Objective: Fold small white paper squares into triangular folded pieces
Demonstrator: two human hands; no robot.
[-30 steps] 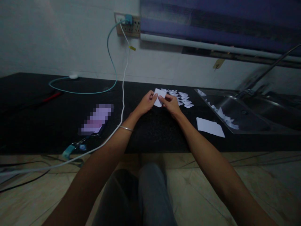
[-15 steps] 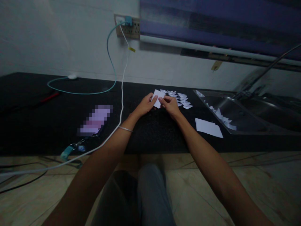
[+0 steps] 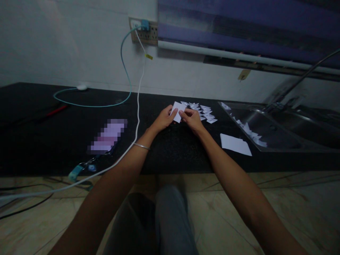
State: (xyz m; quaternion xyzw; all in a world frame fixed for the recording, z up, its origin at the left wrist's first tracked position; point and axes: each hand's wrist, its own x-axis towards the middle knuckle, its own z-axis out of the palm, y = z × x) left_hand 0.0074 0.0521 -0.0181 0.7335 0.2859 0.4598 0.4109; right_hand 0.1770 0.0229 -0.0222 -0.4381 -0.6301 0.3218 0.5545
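Observation:
Over the black countertop [image 3: 53,141], my left hand [image 3: 164,119] and my right hand [image 3: 192,119] together pinch a small white paper piece [image 3: 177,107]. The left fingers hold its left edge, the right fingers its lower right corner. Just behind the hands lies a cluster of several small folded white paper pieces [image 3: 204,111]. A flat white paper sheet [image 3: 235,144] rests on the counter to the right of my right forearm. A thin bangle [image 3: 141,145] circles my left wrist.
A steel sink [image 3: 281,134] with paper scraps [image 3: 249,132] and a long tap sits at the right. A phone [image 3: 107,136] lies left of my arm, with a white cable [image 3: 137,106] and a teal cable [image 3: 124,71] running to a wall socket [image 3: 143,30]. A red pen [image 3: 57,110] is at far left.
The view shifted very slightly. Both hands stay on the paper piece with small finger movements; nothing else moved.

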